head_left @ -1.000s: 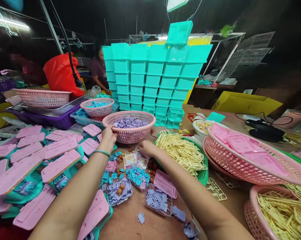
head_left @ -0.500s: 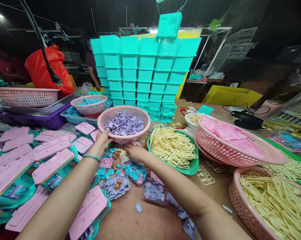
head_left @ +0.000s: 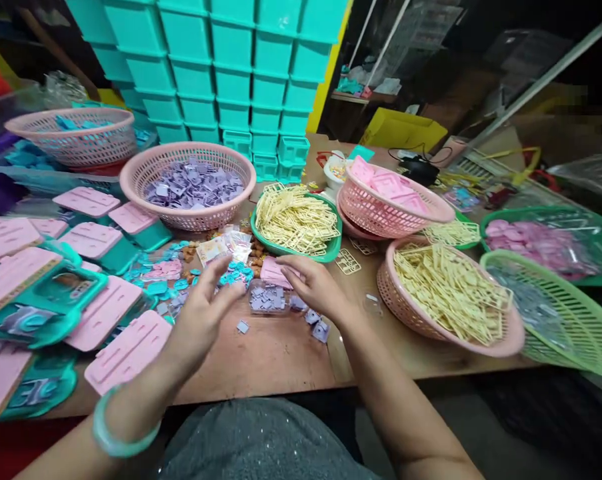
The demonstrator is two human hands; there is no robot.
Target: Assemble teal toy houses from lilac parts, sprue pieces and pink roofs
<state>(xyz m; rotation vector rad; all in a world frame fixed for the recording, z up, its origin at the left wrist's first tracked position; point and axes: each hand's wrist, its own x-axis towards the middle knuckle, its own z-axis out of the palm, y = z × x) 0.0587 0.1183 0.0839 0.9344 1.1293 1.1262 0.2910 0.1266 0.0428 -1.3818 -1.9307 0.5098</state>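
**Sorting small plastic parts at a crowded bench**

Hovering over the wooden tabletop (head_left: 281, 353), the left hand (head_left: 201, 313) is spread and empty, fingers loose, just beside a small clear plastic tray of lilac pieces (head_left: 267, 297). The right hand (head_left: 315, 285) rests at that tray's far edge, fingers curled toward it; whether it actually pinches a piece is hard to tell.

By the look of it the work is midway. Several pink-lidded teal cases (head_left: 125, 350) lie closed on the left, while the round pink basket of lilac parts (head_left: 188, 183) and the green tray of cream plastic frames (head_left: 295, 220) are both well stocked. Loose lilac bits (head_left: 321, 330) lie near the right wrist.

Motion blur smears both hands. The cases at the left edge are cut off, and the small printed packets (head_left: 225, 248) are too small to read.
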